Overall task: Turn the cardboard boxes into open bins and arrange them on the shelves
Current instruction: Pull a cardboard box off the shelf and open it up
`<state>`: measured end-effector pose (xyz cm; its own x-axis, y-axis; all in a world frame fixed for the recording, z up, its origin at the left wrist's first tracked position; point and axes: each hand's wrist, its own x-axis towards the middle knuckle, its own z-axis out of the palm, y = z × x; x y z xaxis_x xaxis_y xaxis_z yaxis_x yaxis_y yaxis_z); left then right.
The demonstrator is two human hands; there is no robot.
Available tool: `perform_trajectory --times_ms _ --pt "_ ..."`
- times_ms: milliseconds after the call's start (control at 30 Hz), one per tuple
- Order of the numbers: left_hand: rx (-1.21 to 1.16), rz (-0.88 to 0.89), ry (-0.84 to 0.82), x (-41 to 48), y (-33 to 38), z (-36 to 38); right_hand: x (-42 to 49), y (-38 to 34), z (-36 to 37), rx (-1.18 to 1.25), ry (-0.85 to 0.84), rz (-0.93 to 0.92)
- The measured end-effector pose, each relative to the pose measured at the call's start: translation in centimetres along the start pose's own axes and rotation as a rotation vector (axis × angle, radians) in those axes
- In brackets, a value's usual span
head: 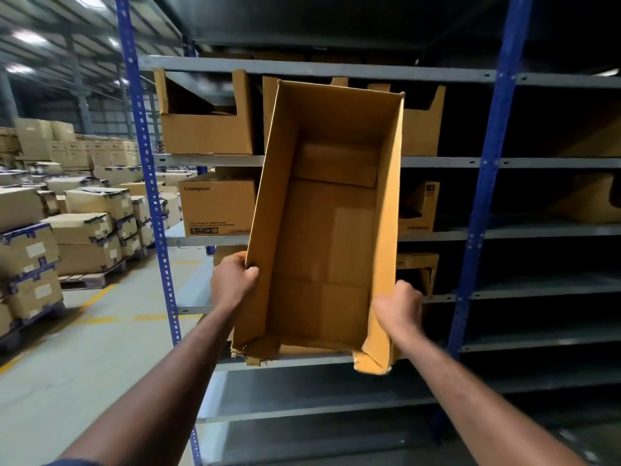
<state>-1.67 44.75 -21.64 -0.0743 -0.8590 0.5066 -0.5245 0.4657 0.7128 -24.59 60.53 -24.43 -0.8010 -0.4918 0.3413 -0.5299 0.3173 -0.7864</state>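
In the head view, an open cardboard box (pixel 329 230) was held up in front of the shelving rack (pixel 437 162), its mouth facing the camera and its far end tilted up toward the upper shelf. The left hand (pixel 233 280) gripped the box's left wall near the near end, fingers (pixel 250 272) curled over the edge. The right hand (pixel 398 306) gripped the right wall lower down; its fingertips were hidden behind the cardboard. The box's near end was cut away, with a ragged torn corner (pixel 255 356).

On the upper shelf stood a cut-open bin (pixel 205 129) at the left and another bin (pixel 421 129) at the right, partly covered by the held box. A third between them was almost wholly hidden. Below sat a closed Crompton carton (pixel 218 206). The right-hand bays were too dark to read. Palletised cartons (pixel 84 223) stood on the floor at left.
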Motion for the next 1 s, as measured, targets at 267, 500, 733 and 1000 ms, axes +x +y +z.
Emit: perform_trajectory --times_ms 267,500,733,1000 --pt "-0.427 -0.146 -0.563 -2.7 0.3 -1.6 4.0 -0.5 -2.2 0.051 -0.09 0.194" --pt "-0.241 -0.627 -0.756 -5.2 0.5 -2.0 4.8 1.4 -1.2 -0.065 -0.22 0.28" --pt "-0.388 -0.59 -0.548 -4.0 -0.1 -2.2 4.2 -1.2 -1.4 0.03 -0.422 0.057" --pt "-0.457 -0.692 -0.41 -2.4 -0.4 -2.9 0.2 -0.9 -2.1 0.266 -0.489 -0.228"
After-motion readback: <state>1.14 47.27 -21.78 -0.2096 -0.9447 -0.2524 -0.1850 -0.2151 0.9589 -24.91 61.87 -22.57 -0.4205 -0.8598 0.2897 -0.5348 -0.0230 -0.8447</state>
